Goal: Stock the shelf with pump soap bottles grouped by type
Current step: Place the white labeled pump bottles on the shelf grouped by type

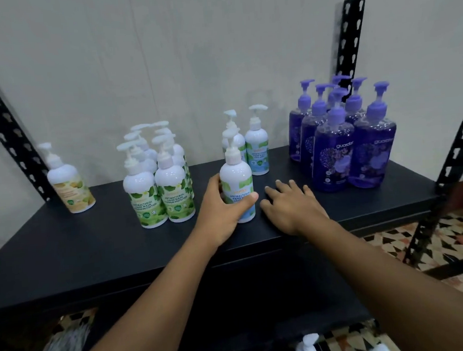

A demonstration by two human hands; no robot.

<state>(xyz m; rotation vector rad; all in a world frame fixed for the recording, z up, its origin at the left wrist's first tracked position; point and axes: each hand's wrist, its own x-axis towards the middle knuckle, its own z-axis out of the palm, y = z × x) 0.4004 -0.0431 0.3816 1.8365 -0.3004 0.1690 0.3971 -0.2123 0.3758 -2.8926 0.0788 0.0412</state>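
Note:
My left hand (222, 211) grips a white pump bottle with a blue-green label (237, 180), standing upright on the black shelf (93, 253). Behind it stand other blue-label bottles (257, 149). My right hand (292, 205) hovers or rests flat on the shelf just right of the held bottle, fingers spread, holding nothing. To the left is a cluster of green-label bottles (160, 188). One yellow-label bottle (68, 184) stands alone at far left. Several purple bottles (343, 145) are grouped at right.
Black perforated uprights (351, 38) frame the shelf at the back and sides against a pale wall. Patterned floor tiles (454, 242) show at right. More white pump bottles (305, 348) lie below the shelf at the bottom edge.

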